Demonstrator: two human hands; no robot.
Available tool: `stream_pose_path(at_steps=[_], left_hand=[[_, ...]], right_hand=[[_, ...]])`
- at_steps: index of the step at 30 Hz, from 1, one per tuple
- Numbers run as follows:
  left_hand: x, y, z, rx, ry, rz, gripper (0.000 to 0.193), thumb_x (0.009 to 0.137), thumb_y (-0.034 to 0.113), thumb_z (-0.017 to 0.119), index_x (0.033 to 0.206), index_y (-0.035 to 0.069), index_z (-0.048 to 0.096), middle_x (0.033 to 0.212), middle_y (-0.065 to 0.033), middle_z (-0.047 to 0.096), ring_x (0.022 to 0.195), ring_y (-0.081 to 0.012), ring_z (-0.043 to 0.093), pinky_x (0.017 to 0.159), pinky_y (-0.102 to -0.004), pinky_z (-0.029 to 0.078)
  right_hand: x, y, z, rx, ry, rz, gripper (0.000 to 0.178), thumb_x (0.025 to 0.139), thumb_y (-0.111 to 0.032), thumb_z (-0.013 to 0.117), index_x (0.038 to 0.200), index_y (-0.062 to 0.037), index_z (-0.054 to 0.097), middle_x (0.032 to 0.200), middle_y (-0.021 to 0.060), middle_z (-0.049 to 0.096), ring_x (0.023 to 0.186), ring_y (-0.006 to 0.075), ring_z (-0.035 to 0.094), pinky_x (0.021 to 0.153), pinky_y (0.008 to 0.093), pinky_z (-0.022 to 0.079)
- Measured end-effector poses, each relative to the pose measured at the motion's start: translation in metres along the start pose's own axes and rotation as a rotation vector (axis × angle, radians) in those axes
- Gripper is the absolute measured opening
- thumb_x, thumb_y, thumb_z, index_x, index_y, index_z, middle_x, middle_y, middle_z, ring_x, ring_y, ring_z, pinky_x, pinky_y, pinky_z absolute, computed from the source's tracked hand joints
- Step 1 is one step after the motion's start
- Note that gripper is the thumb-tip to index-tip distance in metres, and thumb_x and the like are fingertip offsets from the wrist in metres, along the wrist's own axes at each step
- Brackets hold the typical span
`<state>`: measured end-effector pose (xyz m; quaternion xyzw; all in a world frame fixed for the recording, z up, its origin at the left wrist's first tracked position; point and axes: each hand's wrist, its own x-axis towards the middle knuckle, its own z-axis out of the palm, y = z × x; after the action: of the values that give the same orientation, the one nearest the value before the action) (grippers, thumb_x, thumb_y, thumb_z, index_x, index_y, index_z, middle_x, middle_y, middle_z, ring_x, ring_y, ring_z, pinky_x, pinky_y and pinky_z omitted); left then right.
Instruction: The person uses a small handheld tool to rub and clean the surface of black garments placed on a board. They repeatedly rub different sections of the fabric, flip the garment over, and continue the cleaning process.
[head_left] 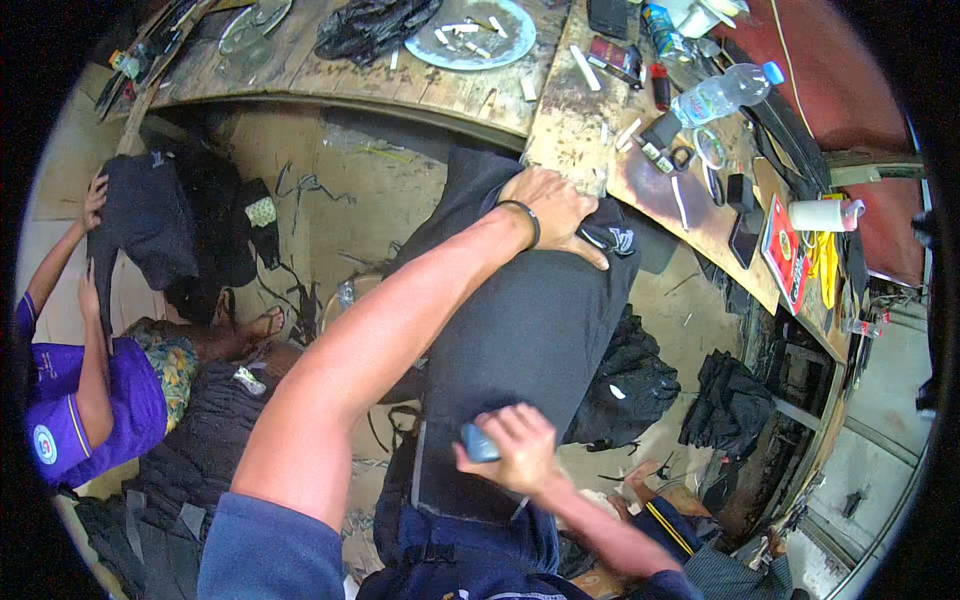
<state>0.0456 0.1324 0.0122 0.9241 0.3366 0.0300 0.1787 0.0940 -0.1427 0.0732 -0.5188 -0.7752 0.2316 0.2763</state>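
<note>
Black trousers point(520, 330) lie stretched over a long flat board that reaches from my lap toward the wooden table. My left hand point(548, 208), with a dark band at its wrist, grips the cloth at the far end, its thumb lying out over the fabric near a small white mark. Closer to me, my right hand point(515, 450) is closed around a smooth blue-grey block point(480, 444), held at the cloth's surface. The right hand and forearm are slightly blurred. What the block is made of cannot be made out.
The wooden table point(350, 75) carries a plate point(470, 35) of white sticks, a water bottle point(725, 95), a red booklet point(785, 255) and a white roll point(825, 215). Dark cloth heaps point(625, 385) lie on the floor. At left, a person in purple point(110, 410) holds black trousers point(150, 220).
</note>
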Motion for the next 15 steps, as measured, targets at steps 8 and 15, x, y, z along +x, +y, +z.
stream_pose_path(at_steps=[8,15], left_hand=[[0.015,-0.018,0.003,-0.028,0.002,0.056,0.103,0.07,0.105,0.056,0.107,0.012,0.081,0.096,-0.0196,0.081,0.093,-0.0385,0.08,0.086,-0.0526,0.063],[-0.041,0.02,0.004,0.114,0.647,0.0,0.092,0.076,0.078,0.079,0.136,0.01,0.066,0.138,-0.0169,0.067,0.137,-0.035,0.058,0.111,-0.0519,0.045]], right_hand=[[0.001,0.038,0.012,-0.334,0.209,0.106,0.044,0.068,-0.034,0.095,0.094,-0.0077,0.072,0.085,0.0092,0.064,0.076,0.0299,0.062,0.069,0.0411,0.054],[0.058,0.103,-0.053,0.223,0.753,0.357,0.041,0.1,-0.022,0.075,0.127,0.0017,0.057,0.101,0.0155,0.07,0.093,0.0235,0.066,0.086,0.0382,0.055]])
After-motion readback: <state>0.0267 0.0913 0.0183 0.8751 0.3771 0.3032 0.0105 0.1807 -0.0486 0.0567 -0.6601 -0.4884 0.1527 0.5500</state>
